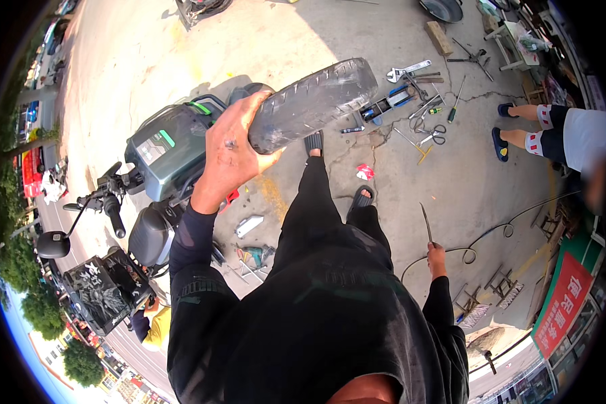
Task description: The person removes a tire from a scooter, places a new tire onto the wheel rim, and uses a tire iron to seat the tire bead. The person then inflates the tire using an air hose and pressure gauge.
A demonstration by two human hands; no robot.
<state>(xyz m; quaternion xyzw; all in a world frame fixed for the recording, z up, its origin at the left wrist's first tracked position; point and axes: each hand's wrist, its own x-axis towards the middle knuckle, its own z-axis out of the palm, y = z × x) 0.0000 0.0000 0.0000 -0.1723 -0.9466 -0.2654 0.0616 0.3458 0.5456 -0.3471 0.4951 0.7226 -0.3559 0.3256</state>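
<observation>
My left hand (pixel 232 145), stretched up at centre left, grips a worn black tyre (pixel 316 101) by one end, fingers and thumb wrapped round it. Low on my right, my right hand (pixel 435 253) is closed on the end of a long, thin metal bar (pixel 425 219), which points upward in the picture. Just left of the tyre stands a dark grey-green scooter (pixel 165 155) with handlebars and a black seat. On the concrete beyond lie a blue hydraulic jack (pixel 390 101), an adjustable wrench (pixel 409 71), scissors (pixel 433 136), a screwdriver (pixel 453 110) and other hand tools.
Another person (pixel 586 138) stands at the right; someone in yellow (pixel 156 326) is at lower left, behind the scooter. A hose (pixel 471 246) snakes across the floor. Small wooden stools (pixel 501 289), a red banner (pixel 562 303), a wood block (pixel 439 38) and a drill (pixel 249 256) are around me.
</observation>
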